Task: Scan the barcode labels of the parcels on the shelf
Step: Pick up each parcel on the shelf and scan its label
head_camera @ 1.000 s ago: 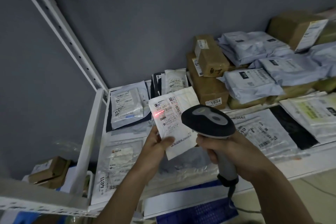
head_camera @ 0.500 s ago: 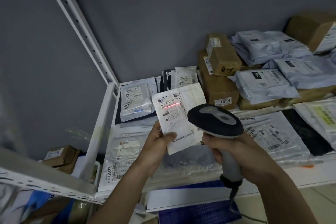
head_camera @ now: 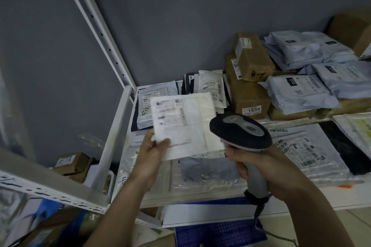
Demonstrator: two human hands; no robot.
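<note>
Left hand (head_camera: 152, 151) grip pinches the lower-left corner of a white parcel (head_camera: 186, 124) above the shelf (head_camera: 128, 126), label up, long axis running left–right. Right hand (head_camera: 259, 164) clasps the scanner (head_camera: 241, 136), head pointing up-left toward the parcel.

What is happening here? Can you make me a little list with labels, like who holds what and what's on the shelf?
left hand: holds a white parcel by its lower left corner
right hand: grips the barcode scanner
red scan light: none visible on the label
shelf: flat bags in front, brown boxes and grey bags behind
readable number: 1834, on a brown box
</note>
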